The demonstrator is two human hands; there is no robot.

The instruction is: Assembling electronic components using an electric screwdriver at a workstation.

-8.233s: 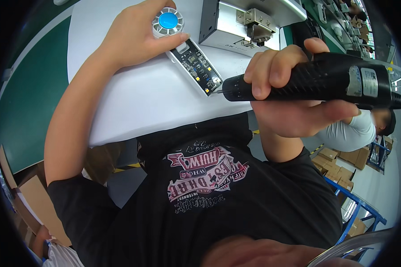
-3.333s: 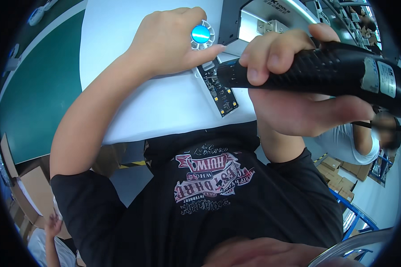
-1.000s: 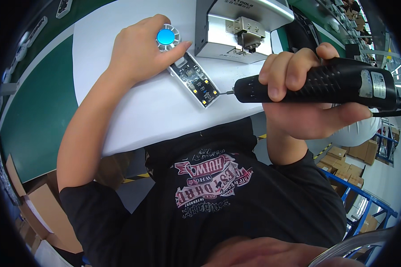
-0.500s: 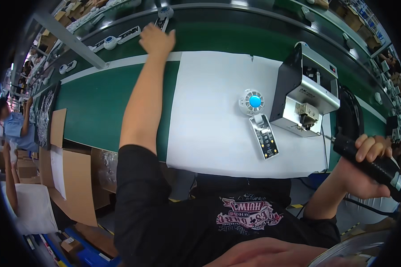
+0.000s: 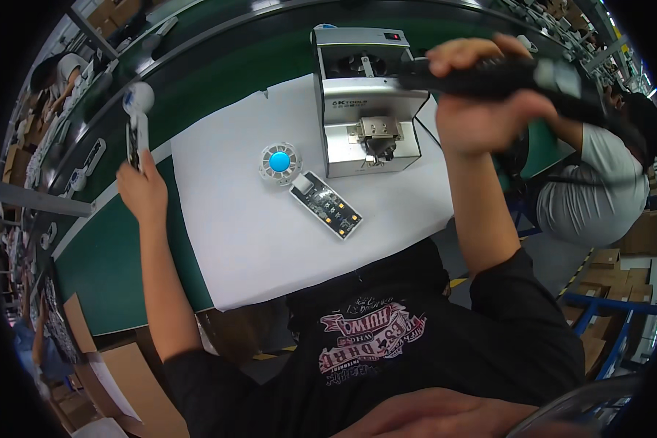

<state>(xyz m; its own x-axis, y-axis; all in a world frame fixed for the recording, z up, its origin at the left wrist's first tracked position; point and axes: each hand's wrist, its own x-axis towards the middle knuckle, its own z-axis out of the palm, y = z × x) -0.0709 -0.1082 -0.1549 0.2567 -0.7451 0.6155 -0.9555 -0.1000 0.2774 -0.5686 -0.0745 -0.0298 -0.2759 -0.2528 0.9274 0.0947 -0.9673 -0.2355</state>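
Note:
My left hand [image 5: 141,188] is closed on the lower end of a white device [image 5: 140,125] with a round head and an exposed circuit board, held out at the left over the conveyor. My right hand [image 5: 482,109], smeared by motion, grips a black electric screwdriver [image 5: 489,79]. Its tip end points left, near the front of a silver and black screw feeder [image 5: 365,102]. On the white sheet [image 5: 248,248] lies a second device, with a round white head carrying a blue disc [image 5: 279,162] and a rectangular body showing its circuit board [image 5: 327,207].
Beyond the sheet runs a green conveyor [image 5: 219,80] with more white devices [image 5: 87,164] at the left. A metal post [image 5: 44,199] stands at the left edge. Open cardboard boxes [image 5: 135,376] sit at lower left. A co-worker in a grey shirt [image 5: 595,186] is at the right.
My left hand has taken hold of a white device at the conveyor. My right hand has raised the screwdriver from the lower right to beside the screw feeder. The whole view has turned.

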